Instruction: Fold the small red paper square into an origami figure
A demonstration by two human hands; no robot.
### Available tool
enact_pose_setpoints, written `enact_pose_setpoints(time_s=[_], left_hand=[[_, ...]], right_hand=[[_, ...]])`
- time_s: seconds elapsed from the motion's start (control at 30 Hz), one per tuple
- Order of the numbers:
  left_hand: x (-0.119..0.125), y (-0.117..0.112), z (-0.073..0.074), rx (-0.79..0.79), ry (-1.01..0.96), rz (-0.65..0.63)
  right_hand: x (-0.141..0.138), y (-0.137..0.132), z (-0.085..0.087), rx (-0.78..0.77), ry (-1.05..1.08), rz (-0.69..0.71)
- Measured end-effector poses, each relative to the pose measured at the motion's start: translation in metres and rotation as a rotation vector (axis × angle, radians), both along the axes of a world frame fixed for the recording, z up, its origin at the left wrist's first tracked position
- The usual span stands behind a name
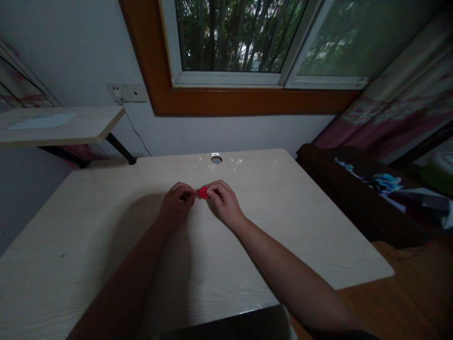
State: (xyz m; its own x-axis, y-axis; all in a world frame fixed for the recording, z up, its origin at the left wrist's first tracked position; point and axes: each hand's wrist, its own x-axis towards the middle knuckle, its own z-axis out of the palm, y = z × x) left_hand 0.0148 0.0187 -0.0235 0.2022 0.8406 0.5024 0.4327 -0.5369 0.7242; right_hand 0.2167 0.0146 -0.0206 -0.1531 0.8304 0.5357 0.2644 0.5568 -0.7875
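Observation:
A small red piece (203, 192), perhaps folded paper, is held just above or on the pale wooden desk (283, 222), between my two hands. My right hand (223, 199) pinches its right side between thumb and forefinger. On the other side, my left hand (177, 202) has its fingertips closed together at the piece's left edge. Fingers cover part of the piece, and its exact shape is too small to make out. Both forearms reach in from the near edge of the desk.
A round cable hole (216, 160) is near the desk's back edge. A raised shelf (88, 127) on black legs stands at the back left, below wall sockets (126, 92) with a white cord. To the right is a dark brown cabinet (339, 198) bearing assorted items.

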Motion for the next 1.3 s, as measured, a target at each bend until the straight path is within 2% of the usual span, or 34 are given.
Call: enact_pose_setpoints(time_s=[0.13,0.3,0.47,0.7,0.9,1.07,1.3], left_hand=[[-0.003,0.002,-0.001,-0.021,-0.031,0.068],[0.001,0.000,0.000,-0.044,-0.058,0.086],[0.006,-0.004,0.001,-0.143,-0.133,-0.013],[0.005,-0.005,-0.003,-0.247,-0.194,-0.033],[0.004,-0.003,-0.008,-0.268,-0.272,-0.025],[0.004,-0.001,-0.009,-0.307,-0.327,-0.080],[0.006,-0.002,-0.006,-0.342,-0.304,-0.143]], right_hand=[[0.001,0.001,-0.001,-0.047,0.037,-0.049],[-0.002,0.001,-0.003,-0.095,0.089,-0.029],[-0.004,0.001,-0.004,-0.122,0.122,0.019],[-0.006,-0.001,-0.008,-0.241,0.191,0.075],[-0.008,0.004,-0.016,-0.342,0.334,0.109],[-0.007,0.006,-0.018,-0.351,0.344,0.124],[-0.006,0.004,-0.016,-0.371,0.331,0.135]])
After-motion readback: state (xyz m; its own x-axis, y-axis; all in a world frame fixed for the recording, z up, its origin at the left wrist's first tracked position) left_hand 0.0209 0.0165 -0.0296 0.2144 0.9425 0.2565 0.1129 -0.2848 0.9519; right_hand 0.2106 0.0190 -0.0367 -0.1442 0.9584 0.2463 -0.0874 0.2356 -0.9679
